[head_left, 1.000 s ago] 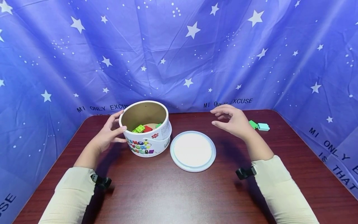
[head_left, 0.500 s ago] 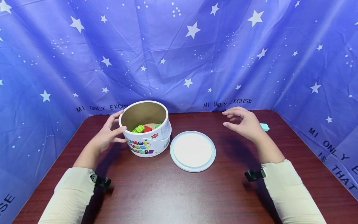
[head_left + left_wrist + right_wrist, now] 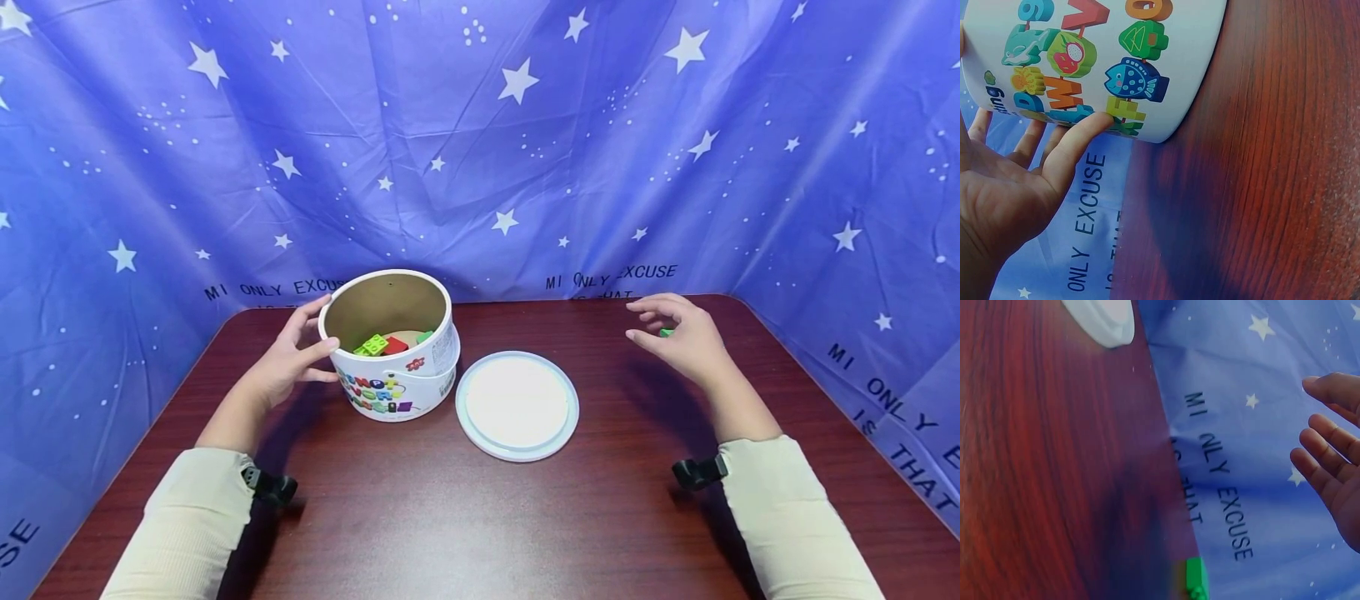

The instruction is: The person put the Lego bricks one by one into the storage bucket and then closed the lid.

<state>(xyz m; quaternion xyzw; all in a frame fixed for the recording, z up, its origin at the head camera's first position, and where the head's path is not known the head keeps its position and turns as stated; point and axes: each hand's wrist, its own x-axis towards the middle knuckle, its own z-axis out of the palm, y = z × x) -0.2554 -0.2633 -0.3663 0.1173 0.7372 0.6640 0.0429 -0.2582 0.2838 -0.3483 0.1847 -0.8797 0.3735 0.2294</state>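
Observation:
In the head view, a round white bucket (image 3: 423,393) printed with colourful letters stands uncovered at the table's left rear. Inside it lie a lime-green brick (image 3: 374,345), a red brick (image 3: 395,345) and part of a green one. My left hand (image 3: 279,360) touches the bucket's left side with spread, fairly straight fingers, as the left wrist view also shows. Over the right rear of the table, my right hand (image 3: 684,340) hovers with loosely bent fingers and holds nothing. A green block (image 3: 1194,574) lies on the table near it, largely hidden behind the hand in the head view.
Right of the bucket, a round white lid (image 3: 517,404) lies flat on the dark red wooden table (image 3: 450,525). A blue star-patterned curtain (image 3: 465,150) hangs behind the table and along both sides. Black camera straps (image 3: 699,473) sit on both wrists.
My right hand has moved rightward, away from the lid and over toward the loose blocks, which it now mostly covers from view. The left hand and the bucket have stayed in place.

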